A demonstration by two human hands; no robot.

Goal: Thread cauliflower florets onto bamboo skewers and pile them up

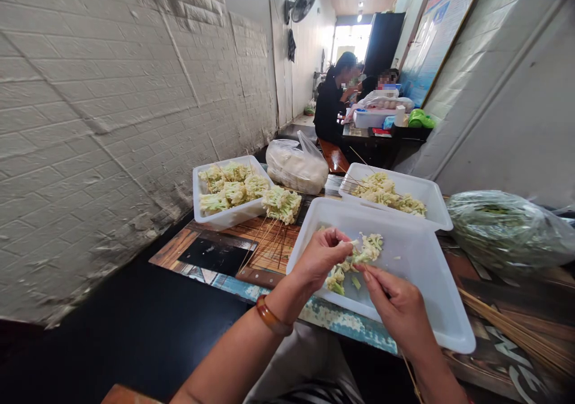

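Between thumb and fingers, my left hand [324, 255] pinches a small piece of cauliflower [354, 244] above the front white tray [431, 272]. Closed round a thin bamboo skewer [409, 375] is my right hand [398, 301]; the skewer's lower end sticks out below the wrist. The two hands nearly meet, and the skewer's tip is hard to make out. Loose cauliflower florets [372, 247] and small scraps lie in the tray beneath them. Just left of this tray, skewered cauliflower [282, 204] rests with its sticks pointing toward me.
A left tray [231, 217] and a back right tray [433, 194] hold skewered cauliflower. A knife handle [260, 277] lies at the table's front edge. Around are a white plastic bag [296, 167], bagged greens [507, 227] and a skewer bundle [516, 331]. People [333, 104] sit farther back.
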